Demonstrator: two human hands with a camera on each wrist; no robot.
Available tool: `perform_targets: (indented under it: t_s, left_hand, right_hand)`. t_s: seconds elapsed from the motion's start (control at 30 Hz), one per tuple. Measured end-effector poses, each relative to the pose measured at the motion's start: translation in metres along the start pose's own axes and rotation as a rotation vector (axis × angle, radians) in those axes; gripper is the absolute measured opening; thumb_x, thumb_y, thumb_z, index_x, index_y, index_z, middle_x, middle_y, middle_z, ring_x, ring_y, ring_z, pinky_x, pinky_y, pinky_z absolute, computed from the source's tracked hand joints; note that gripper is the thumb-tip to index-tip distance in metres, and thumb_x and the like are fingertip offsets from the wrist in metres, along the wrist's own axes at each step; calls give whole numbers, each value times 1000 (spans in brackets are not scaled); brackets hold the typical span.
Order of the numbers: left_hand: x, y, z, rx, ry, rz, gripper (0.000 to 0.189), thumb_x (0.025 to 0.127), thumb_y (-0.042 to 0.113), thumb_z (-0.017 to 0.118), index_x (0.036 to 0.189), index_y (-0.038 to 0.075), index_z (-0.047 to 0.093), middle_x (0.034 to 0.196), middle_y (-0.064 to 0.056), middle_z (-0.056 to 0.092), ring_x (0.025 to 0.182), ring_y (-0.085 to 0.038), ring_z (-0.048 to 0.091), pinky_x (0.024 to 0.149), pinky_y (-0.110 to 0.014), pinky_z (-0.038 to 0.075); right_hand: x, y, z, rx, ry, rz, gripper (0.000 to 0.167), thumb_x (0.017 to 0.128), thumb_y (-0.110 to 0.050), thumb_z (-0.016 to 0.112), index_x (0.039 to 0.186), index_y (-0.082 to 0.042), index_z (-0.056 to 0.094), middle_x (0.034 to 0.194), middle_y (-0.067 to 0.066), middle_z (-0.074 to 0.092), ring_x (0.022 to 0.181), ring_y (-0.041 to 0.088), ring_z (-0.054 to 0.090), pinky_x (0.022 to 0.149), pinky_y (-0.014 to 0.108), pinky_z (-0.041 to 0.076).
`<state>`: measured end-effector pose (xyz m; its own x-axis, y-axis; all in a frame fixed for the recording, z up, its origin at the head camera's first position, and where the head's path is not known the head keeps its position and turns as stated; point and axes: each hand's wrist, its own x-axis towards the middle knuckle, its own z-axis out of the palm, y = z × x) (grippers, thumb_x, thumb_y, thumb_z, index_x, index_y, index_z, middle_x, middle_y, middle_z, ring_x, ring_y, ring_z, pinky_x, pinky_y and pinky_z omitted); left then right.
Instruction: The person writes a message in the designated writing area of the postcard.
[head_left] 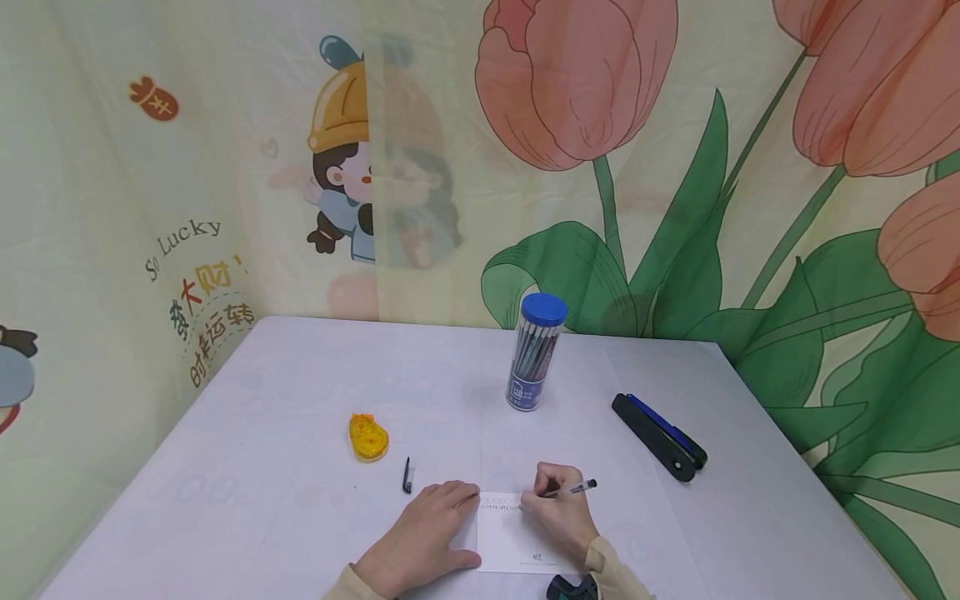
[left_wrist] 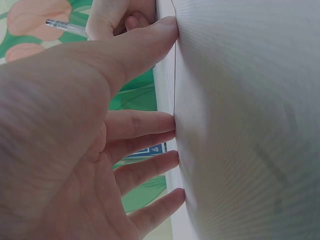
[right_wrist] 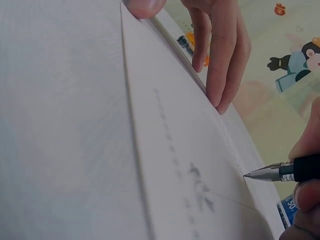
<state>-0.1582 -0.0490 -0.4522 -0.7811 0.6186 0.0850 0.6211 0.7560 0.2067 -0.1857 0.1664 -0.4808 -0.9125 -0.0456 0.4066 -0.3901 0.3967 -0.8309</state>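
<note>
A white sheet of paper [head_left: 502, 542] with a line of small writing near its top edge lies on the table. My right hand [head_left: 566, 517] pinches a gel pen [head_left: 582, 486] with a clear barrel. In the right wrist view, the metal tip of the pen [right_wrist: 265, 173] meets the paper at the end of the writing. My left hand [head_left: 423, 537] rests at the left edge of the sheet, fingers spread and fairly straight, fingertips touching down. A black pen cap [head_left: 407, 476] lies beyond the left hand. Farther back sits a yellow correction tape [head_left: 368, 437].
A clear tub with a blue lid [head_left: 535, 354], full of pens or pencils, stands at the back middle. A black and blue stapler [head_left: 660, 437] lies to the right. Part of a dark object [head_left: 572, 587] shows by the right wrist. A printed curtain hangs behind the table.
</note>
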Motion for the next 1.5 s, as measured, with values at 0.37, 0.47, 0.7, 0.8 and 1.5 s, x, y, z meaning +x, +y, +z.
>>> perform_targets:
  t_s: [0.37,0.47,0.7,0.8,1.5]
  left_hand:
    - [0,1,-1,-8,-14,-8,69,77,48,75,129,6,60,132,-1,56,120,-16,50,104,-37,41]
    - [0,1,-2,-14,-28,-20,69,77,49,75,129,6,59,133,-1,56,120,-17,50,104,-37,41]
    - [1,2,-2,-17,-41,-31,70,77,49,75,130,8,59,133,-1,55,120,-17,50,104,-38,41]
    - [0,1,-1,-12,-27,-23,70,77,49,75,130,7,59,132,0,56,120,-17,50,104,-37,41]
    - [1,1,-2,-22,-25,-14,69,77,48,75,129,7,59,132,-1,56,120,-17,51,104,-37,41]
  right_hand:
    - [0,-11,-1,-40,-37,95,30,60,20,57,53,-4,41,53,-9,41,50,-1,37,50,13,31]
    - [0,-5,-1,-8,-42,85,30,61,19,58,53,-5,42,53,-9,42,50,-1,38,50,13,30]
    - [-1,5,-4,25,-18,36,29,58,18,54,53,-8,41,52,-12,43,49,-1,38,48,13,30]
    - [-1,5,-5,16,-20,43,29,59,18,53,53,-8,41,53,-12,44,49,-1,39,48,14,30]
    - [1,5,-6,-6,-53,76,27,61,16,55,54,-6,41,53,-11,44,49,0,40,49,14,30]
